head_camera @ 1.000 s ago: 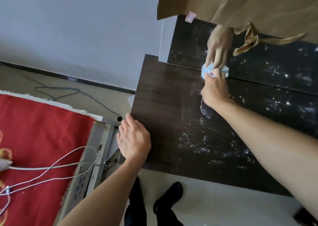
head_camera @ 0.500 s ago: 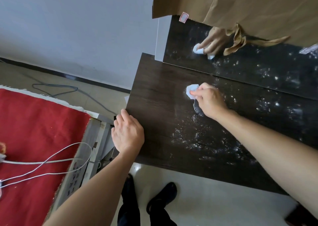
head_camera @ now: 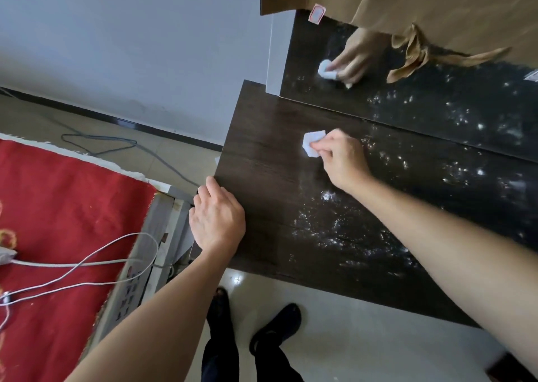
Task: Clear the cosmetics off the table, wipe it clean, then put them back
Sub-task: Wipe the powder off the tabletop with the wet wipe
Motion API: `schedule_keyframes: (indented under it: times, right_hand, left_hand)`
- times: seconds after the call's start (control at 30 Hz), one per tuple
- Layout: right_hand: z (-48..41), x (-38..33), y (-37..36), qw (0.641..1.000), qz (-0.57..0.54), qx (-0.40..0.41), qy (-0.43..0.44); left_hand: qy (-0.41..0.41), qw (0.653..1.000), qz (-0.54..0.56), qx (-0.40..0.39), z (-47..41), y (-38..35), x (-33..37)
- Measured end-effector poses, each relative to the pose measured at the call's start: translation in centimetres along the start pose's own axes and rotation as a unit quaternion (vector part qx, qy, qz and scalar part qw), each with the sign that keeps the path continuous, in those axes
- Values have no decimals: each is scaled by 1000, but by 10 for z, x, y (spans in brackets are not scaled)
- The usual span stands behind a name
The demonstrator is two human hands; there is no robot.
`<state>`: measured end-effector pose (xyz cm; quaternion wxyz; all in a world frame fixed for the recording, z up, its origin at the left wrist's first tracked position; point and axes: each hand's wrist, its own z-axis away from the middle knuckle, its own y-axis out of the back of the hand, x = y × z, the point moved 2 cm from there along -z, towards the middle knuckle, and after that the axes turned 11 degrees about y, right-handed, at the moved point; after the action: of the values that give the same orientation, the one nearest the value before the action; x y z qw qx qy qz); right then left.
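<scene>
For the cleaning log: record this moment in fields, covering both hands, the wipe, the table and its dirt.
Right hand: fingers pinch the wipe against the table, near the back
Left hand: rests on the table's left edge
Wipe: small, white, folded
Table: dark wood, no cosmetics in view on it
Dirt: white specks over the middle and right; left part looks clean
Behind: mirror, reflecting hand and wipe

R hand [head_camera: 342, 160] presses tissue [head_camera: 313, 143] (table [head_camera: 262, 163]).
</scene>
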<state>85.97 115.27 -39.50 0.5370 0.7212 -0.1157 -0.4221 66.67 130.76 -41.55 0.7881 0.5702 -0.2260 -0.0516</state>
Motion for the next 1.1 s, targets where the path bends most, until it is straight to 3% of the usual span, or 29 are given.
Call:
schedule_keyframes:
  times: [0.07,0.13,0.17,0.3,0.4,0.47,0.57,0.7,0.73,0.83,0.93,1.1]
  right_hand:
    - [44,-20,-2,995,-36,-76,59]
    - [66,-28,5,984,-73,-154,57]
    - [60,-26,10,984,-75,-150,51]
    - [-25,-4,17,1000,18,-11,20]
    - [-61,5,0,997,61,7,-56]
    - [-49,-4,-10,998,64,1,-28]
    - [20,-28,-14,995,-18,-57,85]
    - [83,-43,-1,970,-92,-193,112]
    - [71,-36,5,974,-95,-183,97]
    - [11,7,21,998,-21,-55,20]
    - [-7,34,21,998,38,-3,-54]
    - [99,-26,-2,997,-60,-34,26]
  left_hand:
    - [-1,1000,1,-2,1,2,1]
    - [-3,1000,5,-1,3,4,2]
    - [-3,1000,5,-1,3,5,2]
    - [-1,1000,2,5,2,2,1]
    - [-5,1000,6,15,1,-1,0]
    - [-5,1000,2,16,0,-2,0]
    - [0,1000,0,10,0,-1,-1]
    - [-5,1000,3,7,2,2,1]
    - [-5,1000,5,6,2,2,1]
    - [-2,1000,6,5,1,0,1]
    - [-5,1000,5,11,0,-2,0]
    - [-5,1000,10,12,0,-2,0]
